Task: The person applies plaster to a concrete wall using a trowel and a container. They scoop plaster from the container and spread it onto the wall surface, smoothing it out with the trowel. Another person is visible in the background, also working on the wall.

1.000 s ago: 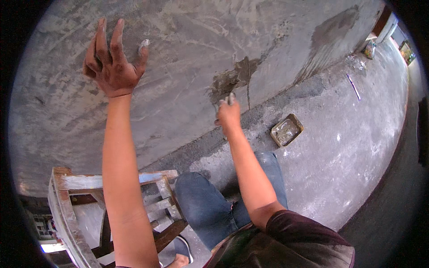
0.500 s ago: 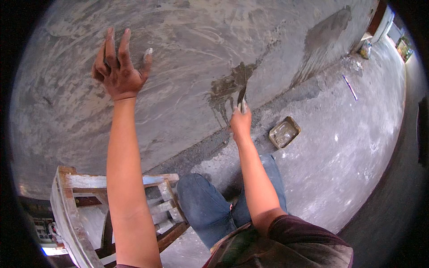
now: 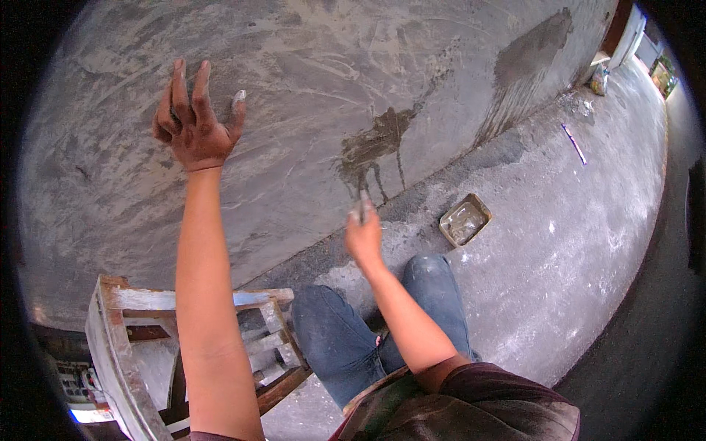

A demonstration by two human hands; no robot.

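Note:
My left hand (image 3: 195,132) rests against the grey plastered wall (image 3: 279,147) at the upper left, fingers and thumb stretched out, with nothing in it. Pale material coats the thumb tip. Lower and to the right, my right hand (image 3: 363,239) is closed around a thin dark hand tool (image 3: 363,204), seen nearly end-on and slightly blurred; its exact kind cannot be made out. It is close to the wall's foot, just below a dark wet patch (image 3: 375,140) with drips running down. A small rectangular tray (image 3: 481,206) with wet grey residue stands on the floor to the right.
A worn wooden stool-like frame (image 3: 136,298) stands at the lower left, beside my bent knees (image 3: 334,338). Another damp patch (image 3: 533,51) marks the wall farther right. A thin purple-and-white strip (image 3: 573,143) lies on the concrete floor, and a small bag (image 3: 599,81) sits by the far wall end.
My right hand has moved down and left with the tool, away from the wet patch toward the wall's foot. The left hand stays at nearly the same spot on the wall.

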